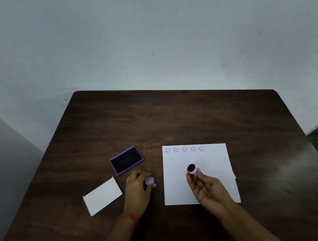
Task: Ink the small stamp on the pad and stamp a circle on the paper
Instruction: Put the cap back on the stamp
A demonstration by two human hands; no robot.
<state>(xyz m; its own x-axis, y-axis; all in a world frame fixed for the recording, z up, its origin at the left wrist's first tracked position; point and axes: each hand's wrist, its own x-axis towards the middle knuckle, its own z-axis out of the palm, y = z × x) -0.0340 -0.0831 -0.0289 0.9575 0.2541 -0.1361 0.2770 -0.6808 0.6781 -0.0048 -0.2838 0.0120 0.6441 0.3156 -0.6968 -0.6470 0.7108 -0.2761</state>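
Your right hand (204, 186) pinches the small stamp (192, 170) over the paper (214, 165), its dark inked face tilted up and away from you. Your left hand (138, 186) grips what may be the stamp's cap (149, 180), just below the open ink pad (126, 160). Five circles (184, 149) line the paper's top edge.

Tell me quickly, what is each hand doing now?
Left hand: closed on a small lilac cap.
Right hand: holding the small stamp in its fingertips, above the paper.
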